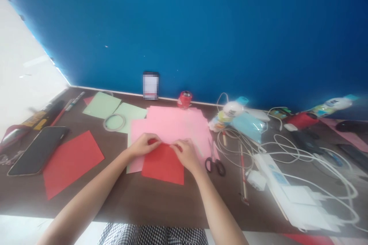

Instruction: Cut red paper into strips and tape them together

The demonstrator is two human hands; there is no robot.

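A sheet of red paper (163,166) lies in front of me, partly over pink sheets (175,122). My left hand (146,144) pinches its far edge near the left corner. Close by, my right hand (184,153) grips the same edge further right, with thumb and fingers together. The far edge between my fingertips looks slightly raised or folded; blur hides the detail. Just right of my right hand lies a pair of scissors (215,164) with dark handles. A second red sheet (73,164) rests on the table at the left.
A phone (38,151) overlaps the left red sheet. Green sheets (102,105) and a tape roll (114,122) lie at the back left. A red container (184,99) stands by the blue wall. Glue bottles, a white power strip (283,189) and tangled cables crowd the right side.
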